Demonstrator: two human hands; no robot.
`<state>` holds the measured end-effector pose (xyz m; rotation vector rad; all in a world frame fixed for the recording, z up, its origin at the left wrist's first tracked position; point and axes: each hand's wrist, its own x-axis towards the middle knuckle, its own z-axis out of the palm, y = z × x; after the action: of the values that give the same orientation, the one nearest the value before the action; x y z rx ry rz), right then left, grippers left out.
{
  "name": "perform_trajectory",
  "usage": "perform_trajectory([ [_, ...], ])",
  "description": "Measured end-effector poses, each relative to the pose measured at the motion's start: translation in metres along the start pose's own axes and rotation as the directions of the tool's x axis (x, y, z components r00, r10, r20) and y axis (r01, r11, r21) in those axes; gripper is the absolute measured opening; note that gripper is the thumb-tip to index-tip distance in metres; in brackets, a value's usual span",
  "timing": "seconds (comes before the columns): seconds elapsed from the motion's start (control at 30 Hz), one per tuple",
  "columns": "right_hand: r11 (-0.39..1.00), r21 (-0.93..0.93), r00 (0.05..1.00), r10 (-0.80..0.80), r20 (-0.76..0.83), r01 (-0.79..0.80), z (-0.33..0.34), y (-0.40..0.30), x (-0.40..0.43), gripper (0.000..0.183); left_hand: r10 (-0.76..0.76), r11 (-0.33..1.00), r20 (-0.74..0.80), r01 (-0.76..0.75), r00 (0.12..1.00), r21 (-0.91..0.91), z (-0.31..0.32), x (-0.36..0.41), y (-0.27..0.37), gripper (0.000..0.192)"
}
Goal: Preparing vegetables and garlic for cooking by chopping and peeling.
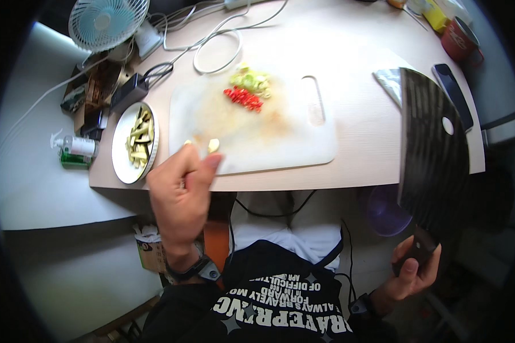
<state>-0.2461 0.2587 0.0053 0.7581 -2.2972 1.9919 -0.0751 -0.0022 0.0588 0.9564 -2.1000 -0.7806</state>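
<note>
My right hand [412, 272] grips the dark handle of a cleaver [433, 145], its broad blade raised upright off the table's right side. Beside the near left edge of a white cutting board [300, 148], my left hand [180, 193] is curled with its thumb against the bent fingers. Whether anything is inside it is hidden. A peeled garlic clove [213, 145] lies on the board just beyond the thumb. Another pale piece [188, 142] peeks out behind the knuckles. Farther back on the board sit chopped red chili [243, 99] and sliced pale green pieces [251, 82], probably scallion.
A white plate [119, 148] of cut eggplant strips [140, 139] stands left of the board. Behind are a power adapter [129, 92], looped cables [218, 70] and a fan [107, 23]. A phone [452, 92], a silvery packet [388, 83] and a red mug [459, 40] are at right.
</note>
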Motion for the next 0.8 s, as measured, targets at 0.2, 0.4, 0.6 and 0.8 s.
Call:
perform_trajectory([
  [0.2, 0.996, 0.067, 0.94, -0.075, 0.332, 0.056, 0.045, -0.018, 0.0, 0.052, -0.112, 0.987, -0.153, 0.128, 0.982, 0.096, -0.033, -0.013, -0.051, 0.015],
  [0.4, 0.99, 0.141, 0.746, -0.097, 0.659, 0.004, 0.109, -0.046, 0.005, 0.045, 0.046, 0.954, -0.078, -0.02, 0.996, 0.299, -0.035, -0.005, -0.084, 0.027],
  [0.6, 0.994, 0.095, 0.703, -0.029, 0.71, -0.055, 0.167, -0.066, -0.014, 0.048, 0.078, 0.966, -0.03, -0.068, 0.996, 0.249, -0.036, 0.0, -0.113, 0.025],
  [0.8, 0.997, 0.046, 0.667, 0.012, 0.745, -0.069, 0.194, -0.08, -0.022, 0.05, 0.143, 0.973, -0.053, -0.131, 0.988, 0.193, -0.022, 0.004, -0.117, 0.022],
])
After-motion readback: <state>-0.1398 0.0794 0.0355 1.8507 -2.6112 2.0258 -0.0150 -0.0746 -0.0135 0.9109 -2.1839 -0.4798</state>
